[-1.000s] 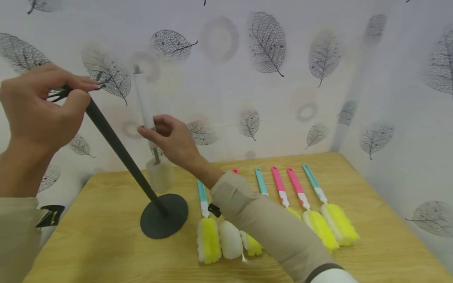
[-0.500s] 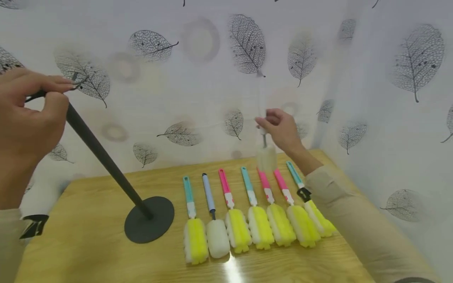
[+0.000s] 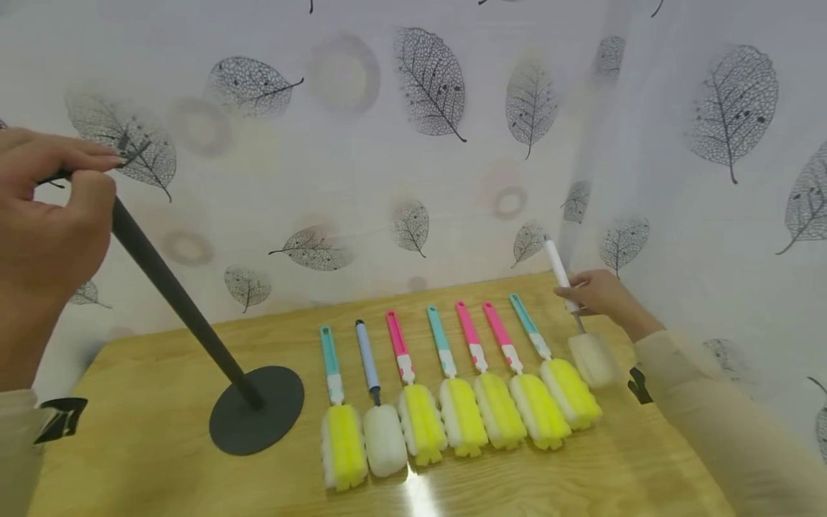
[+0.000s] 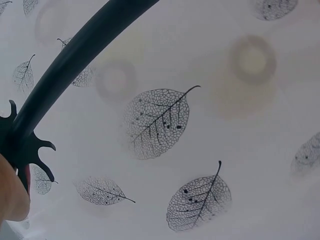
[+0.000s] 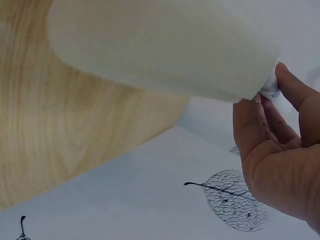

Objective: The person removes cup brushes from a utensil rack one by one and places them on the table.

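Note:
At the left of the head view, my left hand (image 3: 54,208) holds the top of a dark rack stand (image 3: 174,294). In the left wrist view the stand's hooks (image 4: 42,145) show by a fingertip. My right hand (image 3: 606,298) pinches the white handle of a sponge bottle brush (image 3: 593,359) at the right end of the table. Its handle leans up and its pale sponge head points down, beside the rightmost brush of a row. The right wrist view has the sponge head (image 5: 165,45) large, with the fingers (image 5: 250,120) around the handle end.
A row of several brushes lies on the wooden table (image 3: 148,373), including a blue-handled brush (image 3: 367,359) with a white sponge and a pink-handled brush (image 3: 420,424). The stand's round base (image 3: 274,427) is left of them. Leaf-patterned cloth (image 3: 342,165) hangs behind.
My right hand has carried the white-handled brush from beside the stand across to the right and lowered it to the row's right end. The left hand keeps hold of the stand; the view has shifted.

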A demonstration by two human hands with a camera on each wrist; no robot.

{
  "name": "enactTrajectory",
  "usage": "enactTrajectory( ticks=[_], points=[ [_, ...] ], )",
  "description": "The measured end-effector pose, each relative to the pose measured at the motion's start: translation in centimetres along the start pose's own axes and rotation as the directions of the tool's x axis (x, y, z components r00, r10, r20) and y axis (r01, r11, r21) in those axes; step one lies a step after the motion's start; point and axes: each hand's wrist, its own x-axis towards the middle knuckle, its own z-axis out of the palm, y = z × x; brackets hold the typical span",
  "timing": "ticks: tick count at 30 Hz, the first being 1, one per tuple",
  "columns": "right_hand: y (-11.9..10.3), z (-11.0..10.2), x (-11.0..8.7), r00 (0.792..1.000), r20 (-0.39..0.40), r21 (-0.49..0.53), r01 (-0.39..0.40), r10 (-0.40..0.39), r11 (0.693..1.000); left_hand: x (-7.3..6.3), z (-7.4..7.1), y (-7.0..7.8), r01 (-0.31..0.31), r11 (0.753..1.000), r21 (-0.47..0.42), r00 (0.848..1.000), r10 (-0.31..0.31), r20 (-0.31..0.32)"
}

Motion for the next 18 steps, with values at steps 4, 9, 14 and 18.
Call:
enactTrajectory(
  ticks=[4, 9, 14, 18],
  points=[
    [2.6, 0.0, -0.3, 0.995, 0.096, -0.097, -0.032, 0.041, 0.995, -0.2, -0.2, 0.0, -0.004, 1.0, 0.017, 1.0, 0.004, -0.003],
    [4.8, 0.7, -0.6, 0.982, 0.17, -0.065, -0.077, 0.087, 0.995, -0.1, -0.2, 0.3, -0.046, 0.997, 0.057, 0.999, 0.046, 0.005],
    [6.0, 1.4, -0.6, 0.973, 0.186, -0.006, -0.138, 0.137, 0.99, -0.1, 0.2, 0.9, -0.13, 0.981, 0.141, 0.991, 0.126, 0.039],
    [6.5, 1.9, -0.9, 0.976, 0.175, -0.012, -0.131, 0.131, 0.991, -0.6, 0.8, 1.2, -0.168, 0.973, 0.159, 0.986, 0.164, 0.035]
  ],
)
